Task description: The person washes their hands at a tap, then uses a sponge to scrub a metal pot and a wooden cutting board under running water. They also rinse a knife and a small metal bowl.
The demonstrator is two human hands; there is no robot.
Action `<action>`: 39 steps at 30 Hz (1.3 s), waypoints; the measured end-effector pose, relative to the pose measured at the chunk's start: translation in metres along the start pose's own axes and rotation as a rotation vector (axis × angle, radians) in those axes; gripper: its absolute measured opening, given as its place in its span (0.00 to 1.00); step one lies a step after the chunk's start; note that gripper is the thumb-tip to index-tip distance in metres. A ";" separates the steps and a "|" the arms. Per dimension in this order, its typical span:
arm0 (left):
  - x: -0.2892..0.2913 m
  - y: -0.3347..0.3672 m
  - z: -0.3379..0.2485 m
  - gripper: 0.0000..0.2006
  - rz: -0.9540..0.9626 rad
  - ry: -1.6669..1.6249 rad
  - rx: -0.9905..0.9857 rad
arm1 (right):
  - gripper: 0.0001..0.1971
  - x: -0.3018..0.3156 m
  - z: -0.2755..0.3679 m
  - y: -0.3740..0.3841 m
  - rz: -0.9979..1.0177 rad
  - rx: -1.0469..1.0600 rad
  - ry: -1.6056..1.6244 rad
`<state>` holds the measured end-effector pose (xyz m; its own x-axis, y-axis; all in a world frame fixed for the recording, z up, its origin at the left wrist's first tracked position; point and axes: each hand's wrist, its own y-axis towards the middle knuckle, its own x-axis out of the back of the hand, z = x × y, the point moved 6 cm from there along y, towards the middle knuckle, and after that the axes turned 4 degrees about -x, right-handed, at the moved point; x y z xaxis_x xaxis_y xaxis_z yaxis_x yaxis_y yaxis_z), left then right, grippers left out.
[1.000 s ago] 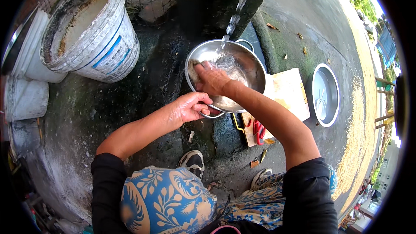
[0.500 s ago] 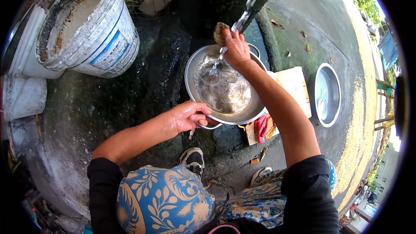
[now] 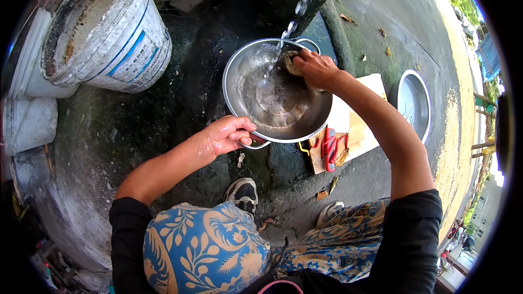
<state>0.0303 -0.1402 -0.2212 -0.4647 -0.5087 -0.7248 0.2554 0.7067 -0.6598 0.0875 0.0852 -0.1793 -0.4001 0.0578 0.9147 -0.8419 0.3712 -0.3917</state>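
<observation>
A round metal pan (image 3: 245,84) with two loop handles sits under a stream of water (image 3: 301,5) falling from above. Some water covers its bottom. My left hand (image 3: 230,135) is closed on the near rim and handle, thumb on top, its skin wet. A brownish scrubbing pad (image 3: 292,63) is held in my right hand (image 3: 317,71), pressed against the pan's inner wall at the far right. The fingers of that hand curl over the pad and hide part of it.
White stained buckets (image 3: 136,49) stand at the left. Right of the pan lie a board (image 3: 354,122) and red-handled scissors or pliers (image 3: 330,149). A second metal basin (image 3: 414,103) rests farther right on the concrete (image 3: 392,32). My shoe (image 3: 242,193) is below the pan.
My right hand has moved the pad from above the far rim, beside the stream, down into the pan's right side. The water in the pan looks lower and calmer. The left hand keeps its hold.
</observation>
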 end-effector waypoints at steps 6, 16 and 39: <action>-0.003 0.010 -0.012 0.02 -0.024 0.052 -0.045 | 0.17 -0.006 0.092 0.033 -0.324 0.085 0.342; -0.015 0.000 -0.002 0.03 -0.006 0.040 0.001 | 0.15 -0.003 0.003 0.009 -0.271 -0.178 0.187; -0.005 -0.003 0.003 0.05 -0.042 -0.081 0.047 | 0.19 0.002 0.118 0.025 -0.337 0.004 0.454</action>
<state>0.0344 -0.1411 -0.2167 -0.4064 -0.5765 -0.7088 0.2778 0.6611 -0.6970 0.0227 -0.0148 -0.1993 0.0864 0.3299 0.9401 -0.8976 0.4351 -0.0702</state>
